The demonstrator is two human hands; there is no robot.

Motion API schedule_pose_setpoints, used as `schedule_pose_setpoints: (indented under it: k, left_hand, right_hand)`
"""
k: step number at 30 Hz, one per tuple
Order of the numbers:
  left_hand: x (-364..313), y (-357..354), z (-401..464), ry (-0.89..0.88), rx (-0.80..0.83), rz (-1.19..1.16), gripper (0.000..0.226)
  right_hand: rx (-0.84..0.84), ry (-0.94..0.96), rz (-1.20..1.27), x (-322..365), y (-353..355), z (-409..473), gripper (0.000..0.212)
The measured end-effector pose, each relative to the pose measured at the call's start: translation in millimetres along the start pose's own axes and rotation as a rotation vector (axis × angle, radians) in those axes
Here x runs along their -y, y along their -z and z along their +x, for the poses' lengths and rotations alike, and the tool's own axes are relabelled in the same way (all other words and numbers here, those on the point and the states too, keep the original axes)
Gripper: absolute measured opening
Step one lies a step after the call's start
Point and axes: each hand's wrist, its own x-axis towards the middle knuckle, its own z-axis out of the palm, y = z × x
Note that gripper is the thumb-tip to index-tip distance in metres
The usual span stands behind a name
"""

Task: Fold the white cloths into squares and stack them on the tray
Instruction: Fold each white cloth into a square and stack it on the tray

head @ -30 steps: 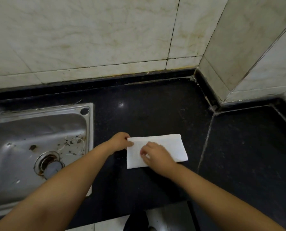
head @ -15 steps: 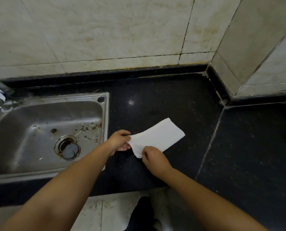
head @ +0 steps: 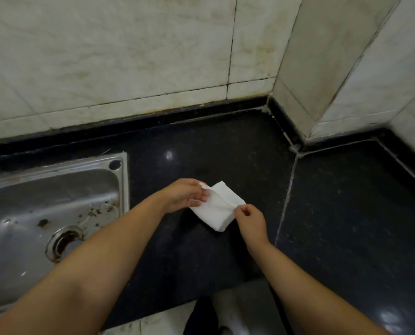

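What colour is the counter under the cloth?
Black and shiny, with tiny pale speckles: the counter shows best in the head view.

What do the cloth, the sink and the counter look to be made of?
Cloth: thin white fabric or paper-like tissue; it creases sharply. Sink: stainless steel, brushed, dull reflections, stained. Counter: polished dark stone, probably granite; speckled with glossy highlights.

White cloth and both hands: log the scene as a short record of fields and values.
cloth: white cloth, partly folded, held over the black counter
left hand: left hand pinches the cloth's left edge
right hand: right hand pinches the cloth's right edge
sink: steel sink left of the hands, bits of debris near its drain
tray: none in view
backdrop: stained white wall tiles behind the counter
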Motion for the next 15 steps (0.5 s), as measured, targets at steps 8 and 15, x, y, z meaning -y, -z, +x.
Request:
schedule_pose_setpoints:
  k: [8, 15]
  left_hand:
    - [-16, -40, 71, -0.113, -0.201, 0.722, 0.019]
    - [-5, -38, 88, -0.079, -0.233, 0.790, 0.014]
  right_hand:
    - [-0.114, -0.043, -0.428, -6, 17, 35, 0.013]
    - [-0.136, 0.059, -0.585, 0, 24, 52, 0.016]
